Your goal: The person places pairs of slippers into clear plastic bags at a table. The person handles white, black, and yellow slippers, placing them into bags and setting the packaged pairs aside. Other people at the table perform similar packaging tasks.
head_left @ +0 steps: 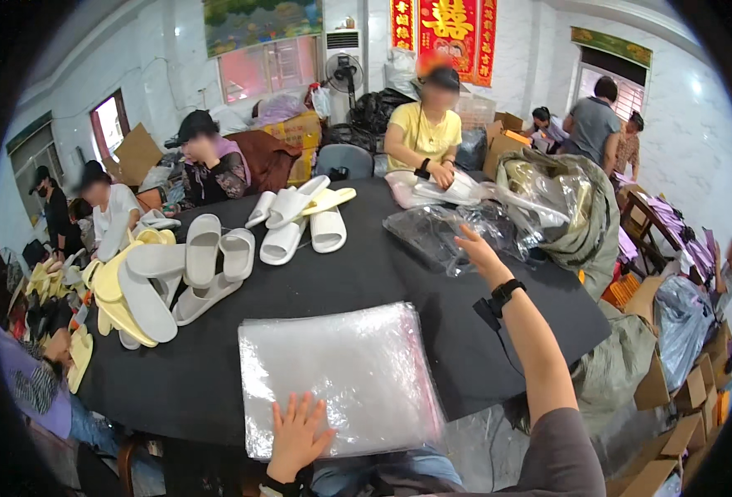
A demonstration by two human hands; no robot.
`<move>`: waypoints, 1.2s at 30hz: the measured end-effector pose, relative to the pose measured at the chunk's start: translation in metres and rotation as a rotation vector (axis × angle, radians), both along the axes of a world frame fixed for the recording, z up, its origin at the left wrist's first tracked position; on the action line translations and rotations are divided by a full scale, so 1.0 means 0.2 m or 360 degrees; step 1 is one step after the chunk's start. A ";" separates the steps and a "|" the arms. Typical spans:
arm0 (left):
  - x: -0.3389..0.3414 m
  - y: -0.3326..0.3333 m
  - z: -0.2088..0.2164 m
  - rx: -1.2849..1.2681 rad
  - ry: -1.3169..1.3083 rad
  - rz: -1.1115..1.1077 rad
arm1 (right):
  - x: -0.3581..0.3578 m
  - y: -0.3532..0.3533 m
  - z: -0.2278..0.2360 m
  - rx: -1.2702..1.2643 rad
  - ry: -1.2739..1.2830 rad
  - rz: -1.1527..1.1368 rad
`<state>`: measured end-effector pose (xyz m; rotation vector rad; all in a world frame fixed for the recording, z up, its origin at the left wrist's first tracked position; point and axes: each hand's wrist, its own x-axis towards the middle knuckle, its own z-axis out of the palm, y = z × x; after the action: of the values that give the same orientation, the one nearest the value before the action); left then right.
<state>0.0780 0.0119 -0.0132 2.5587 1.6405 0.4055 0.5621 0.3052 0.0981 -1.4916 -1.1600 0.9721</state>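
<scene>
My left hand (300,437) lies flat with its fingers spread on a stack of clear plastic bags (341,364) at the table's near edge. My right arm stretches forward over the table, a dark band around its wrist. At its end my right hand (483,258) is open, its fingers apart, just beside a crumpled heap of clear plastic (432,236). Whether the fingertips touch that plastic I cannot tell. Nothing shows in either hand. To the left of the bag stack lie several grey slippers (203,251) and yellow slippers (122,311), piled loosely.
The black tabletop (300,290) curves across the view. Opposite, a person in a yellow top (424,137) handles plastic-wrapped items. A large sack (581,232) stuffed with clear packaging stands at the right edge. Other people sit along the left, and cardboard boxes (681,439) crowd the lower right.
</scene>
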 end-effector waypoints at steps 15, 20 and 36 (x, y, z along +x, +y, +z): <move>0.03 0.02 -0.02 0.0126 -0.0049 -0.0052 | -0.09 -0.01 0.84 0.0523 0.0301 0.0494; 0.04 0.00 0.06 0.0031 -0.0071 0.0020 | -0.36 -0.34 1.11 0.0605 0.0614 0.0893; 0.01 -0.01 0.04 -0.0204 -0.0534 0.0023 | -0.51 -1.29 0.03 0.0277 0.0798 0.1455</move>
<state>0.0795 0.0092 -0.0056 2.2403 1.5109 0.6654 0.4600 0.0482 0.1039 -0.4669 -1.5003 1.6724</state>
